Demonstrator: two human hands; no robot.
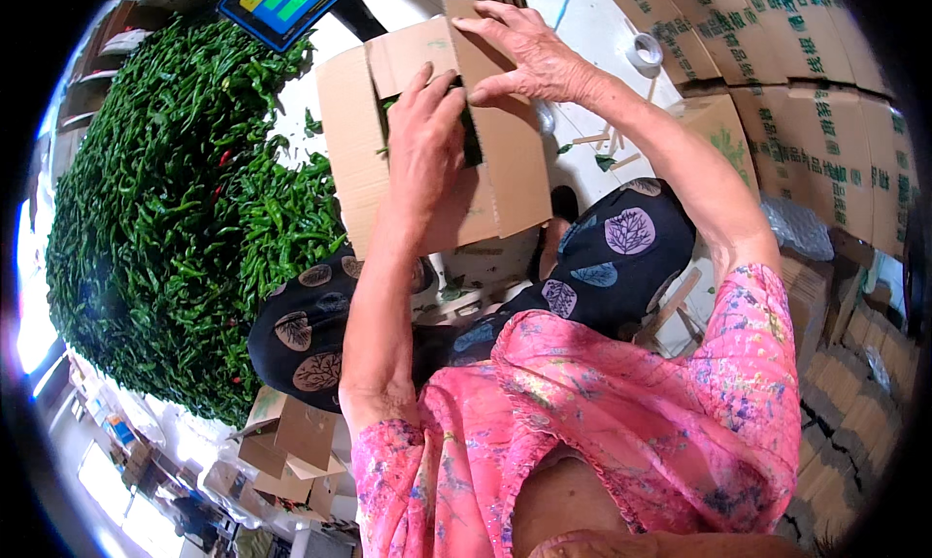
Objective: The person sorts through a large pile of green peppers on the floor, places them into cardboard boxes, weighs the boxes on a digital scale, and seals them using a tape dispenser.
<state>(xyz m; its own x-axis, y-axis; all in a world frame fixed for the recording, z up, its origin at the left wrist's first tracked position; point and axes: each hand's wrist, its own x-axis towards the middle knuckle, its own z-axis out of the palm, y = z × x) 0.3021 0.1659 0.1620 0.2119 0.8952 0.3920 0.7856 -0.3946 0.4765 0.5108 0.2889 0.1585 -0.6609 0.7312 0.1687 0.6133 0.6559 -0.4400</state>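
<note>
In front of my knees stands a cardboard box [520, 172] with its flaps partly folded in. Through the gap between the flaps, green peppers [386, 110] show inside. My left hand [429, 125] reaches over the opening, its fingertips at the inner edge of the far flap; whether they press on it or grip it is unclear. My right hand [520, 52] has its fingers over the right flap near the far corner, with the thumb on the flap's face. Behind the box, a digital scale display [280, 8] is lit.
A large heap of green peppers [167, 216] lies at the left. A tape roll [644, 51] and wood strips [626, 161] are on the floor at the right. Stacked printed cartons [794, 128] stand farther right. Open cardboard boxes [306, 430] sit at the lower left.
</note>
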